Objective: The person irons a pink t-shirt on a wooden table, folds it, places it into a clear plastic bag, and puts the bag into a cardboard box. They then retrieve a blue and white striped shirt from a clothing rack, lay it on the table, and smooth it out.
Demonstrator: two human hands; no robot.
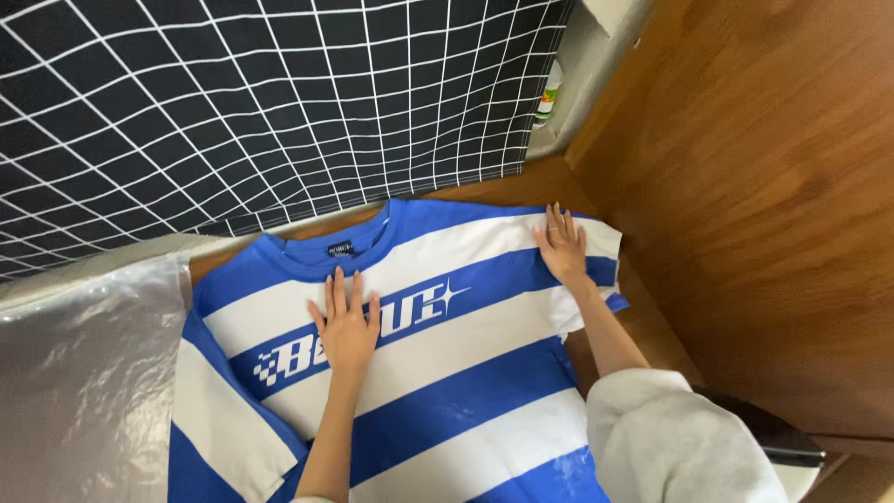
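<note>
A blue and white striped t-shirt (466,373) lies spread flat, front side up, on a wooden surface (521,191). My left hand (346,321) rests flat on the chest, fingers together, over the white lettering on a blue stripe. My right hand (562,247) presses flat on the shirt's right shoulder near the sleeve (601,270). Neither hand grips the cloth. The collar (340,250) points away from me.
A black cloth with a white grid (261,102) hangs behind the shirt. Clear plastic wrap (84,373) covers something at the left. A wooden panel (764,186) stands at the right. A small bottle (549,93) sits in the far corner. A dark flat object (773,438) lies at lower right.
</note>
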